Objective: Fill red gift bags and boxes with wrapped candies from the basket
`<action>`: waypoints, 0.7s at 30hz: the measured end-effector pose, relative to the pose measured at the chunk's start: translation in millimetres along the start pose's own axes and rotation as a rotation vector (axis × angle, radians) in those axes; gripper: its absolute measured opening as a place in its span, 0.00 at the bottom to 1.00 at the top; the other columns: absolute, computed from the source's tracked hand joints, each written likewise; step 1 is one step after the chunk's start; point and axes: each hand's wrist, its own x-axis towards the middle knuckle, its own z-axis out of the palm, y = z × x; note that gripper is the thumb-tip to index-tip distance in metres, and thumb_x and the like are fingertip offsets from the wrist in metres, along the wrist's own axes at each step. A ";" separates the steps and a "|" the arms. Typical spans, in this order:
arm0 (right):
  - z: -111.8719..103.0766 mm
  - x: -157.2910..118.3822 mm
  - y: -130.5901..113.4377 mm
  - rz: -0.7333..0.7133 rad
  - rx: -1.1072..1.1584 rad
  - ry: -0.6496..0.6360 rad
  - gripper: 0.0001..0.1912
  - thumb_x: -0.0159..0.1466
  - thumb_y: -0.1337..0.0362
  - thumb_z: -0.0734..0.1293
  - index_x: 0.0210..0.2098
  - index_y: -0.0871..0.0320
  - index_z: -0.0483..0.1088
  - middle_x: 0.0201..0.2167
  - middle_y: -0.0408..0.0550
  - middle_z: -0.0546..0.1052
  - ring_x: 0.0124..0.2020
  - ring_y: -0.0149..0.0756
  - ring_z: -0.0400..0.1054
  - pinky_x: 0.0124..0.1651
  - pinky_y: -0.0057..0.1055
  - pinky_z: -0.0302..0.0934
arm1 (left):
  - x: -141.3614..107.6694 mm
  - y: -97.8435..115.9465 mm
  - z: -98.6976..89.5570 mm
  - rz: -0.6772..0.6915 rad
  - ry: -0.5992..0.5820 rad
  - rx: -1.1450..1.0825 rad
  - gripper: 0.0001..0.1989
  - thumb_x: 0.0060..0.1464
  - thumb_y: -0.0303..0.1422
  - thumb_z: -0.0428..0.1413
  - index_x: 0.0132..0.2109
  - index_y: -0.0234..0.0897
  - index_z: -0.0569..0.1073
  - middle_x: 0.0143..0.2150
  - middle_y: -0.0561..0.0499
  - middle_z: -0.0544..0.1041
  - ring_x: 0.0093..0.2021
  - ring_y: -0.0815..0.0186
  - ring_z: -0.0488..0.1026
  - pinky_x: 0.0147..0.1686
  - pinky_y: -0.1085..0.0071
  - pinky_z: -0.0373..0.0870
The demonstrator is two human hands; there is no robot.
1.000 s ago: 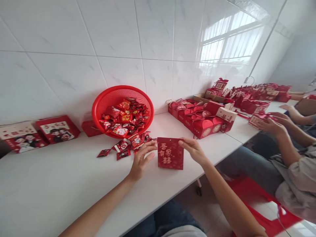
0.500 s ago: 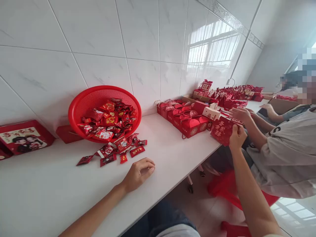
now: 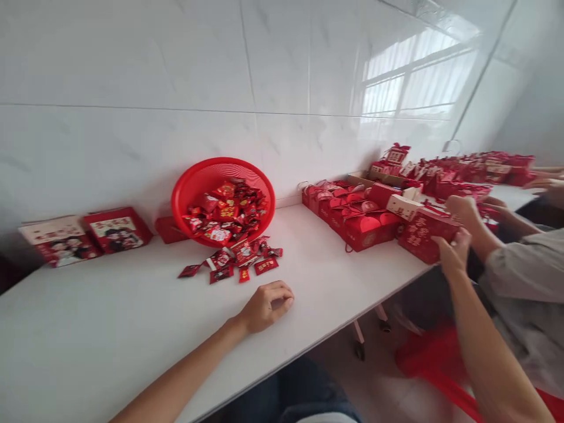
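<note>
Red box (image 3: 423, 236) held at one edge in R hand (image 3: 456, 255); L hand (image 3: 267, 305) loosely curled on white table (image 3: 132, 317) nr loose candy (image 3: 245, 252).

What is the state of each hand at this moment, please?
Left hand: loosely half open on the white table, nothing visible in it.
Right hand: closed on the red packet with pale characters.

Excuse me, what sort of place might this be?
Probably a small workroom: many decorated red boxes stand on a long white table, beside a red basket of small wrapped packets, and another person's sleeve shows at the right.
</note>
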 end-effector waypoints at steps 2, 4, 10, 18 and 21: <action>-5.0 -18.8 -9.7 0.001 -0.073 0.179 0.29 0.45 0.56 0.73 0.44 0.55 0.63 0.51 0.61 0.69 0.52 0.57 0.65 0.60 0.62 0.54 | -1.8 -0.8 3.7 0.043 0.003 0.043 0.11 0.63 0.31 0.52 0.35 0.35 0.78 0.36 0.46 0.80 0.36 0.65 0.77 0.39 0.70 0.74; -4.1 -41.0 -22.5 -0.026 -0.068 0.254 0.29 0.49 0.60 0.72 0.49 0.57 0.63 0.55 0.64 0.67 0.55 0.59 0.64 0.60 0.60 0.55 | -3.4 -1.1 7.6 0.070 -0.005 0.098 0.11 0.62 0.31 0.52 0.36 0.35 0.78 0.37 0.45 0.80 0.37 0.65 0.77 0.40 0.69 0.75; 51.6 -112.3 -79.1 -0.376 0.011 -0.281 0.10 0.65 0.56 0.65 0.41 0.53 0.73 0.37 0.53 0.77 0.36 0.49 0.74 0.44 0.52 0.69 | -3.9 5.9 2.7 0.212 -0.222 0.347 0.07 0.62 0.31 0.55 0.39 0.36 0.78 0.42 0.43 0.81 0.43 0.61 0.78 0.46 0.67 0.75; 110.2 -234.7 -162.2 -1.030 0.253 -1.624 0.35 0.65 0.44 0.67 0.62 0.62 0.67 0.63 0.67 0.70 0.62 0.57 0.67 0.62 0.53 0.63 | -6.1 72.7 -139.3 -0.072 -0.603 0.841 0.12 0.63 0.31 0.55 0.50 0.36 0.78 0.51 0.42 0.81 0.47 0.58 0.79 0.49 0.66 0.72; 106.2 -261.2 -180.3 -1.107 0.321 -1.902 0.46 0.59 0.40 0.70 0.65 0.67 0.65 0.67 0.72 0.64 0.67 0.63 0.61 0.68 0.59 0.54 | -36.6 120.1 -222.0 -0.551 -0.474 0.957 0.13 0.59 0.31 0.56 0.50 0.37 0.79 0.49 0.46 0.82 0.47 0.61 0.79 0.49 0.70 0.71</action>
